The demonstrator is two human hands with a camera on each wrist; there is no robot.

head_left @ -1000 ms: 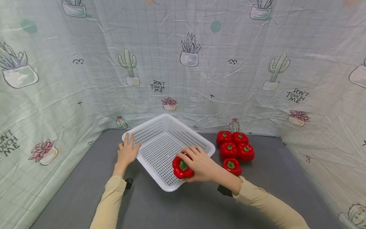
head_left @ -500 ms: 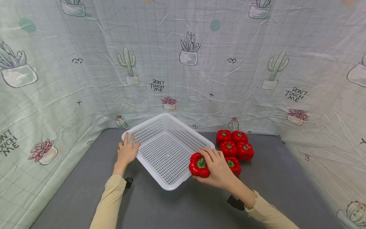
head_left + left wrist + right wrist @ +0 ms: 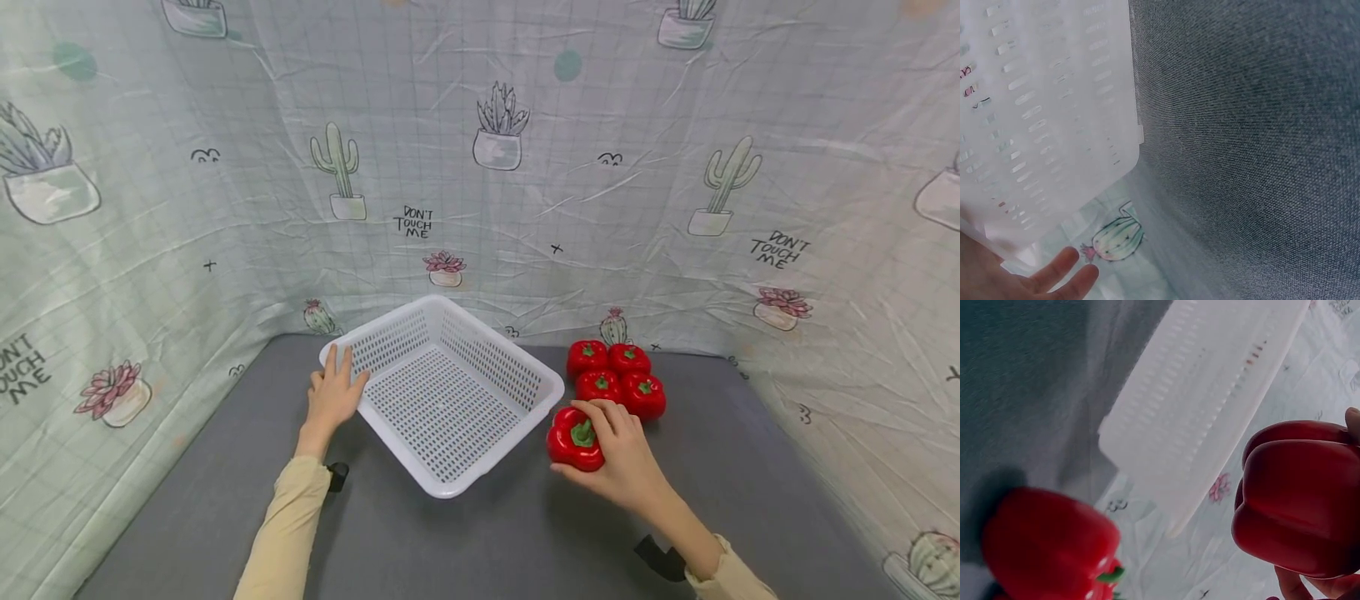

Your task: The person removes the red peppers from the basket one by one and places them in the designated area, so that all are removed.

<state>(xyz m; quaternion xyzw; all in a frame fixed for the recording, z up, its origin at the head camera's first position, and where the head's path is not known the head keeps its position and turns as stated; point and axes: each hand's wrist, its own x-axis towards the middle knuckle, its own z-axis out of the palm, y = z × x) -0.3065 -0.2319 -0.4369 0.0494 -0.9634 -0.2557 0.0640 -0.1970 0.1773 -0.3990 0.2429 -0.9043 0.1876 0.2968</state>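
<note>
My right hand (image 3: 626,458) grips a red bell pepper (image 3: 574,439), thumb on its near side and fingers over its far side. The pepper is just right of a white perforated plastic basket (image 3: 502,450). In the right wrist view the held bell pepper (image 3: 1300,500) hangs clear of the surface. My left hand (image 3: 335,396) rests on the basket's left rim with its fingers straight. In the left wrist view two fingertips (image 3: 1060,269) reach past the basket wall (image 3: 1041,119). The basket's visible floor holds nothing.
Several red bell peppers (image 3: 597,386) stand clustered right of the basket, behind my right hand, which partly hides them. A grey cloth surface (image 3: 480,550) lies underneath. A cactus-printed curtain (image 3: 480,208) closes in the back and sides.
My right hand has carried the bell pepper rightward, from over the basket's near right corner to beside the pepper cluster. My left hand and the basket have stayed put.
</note>
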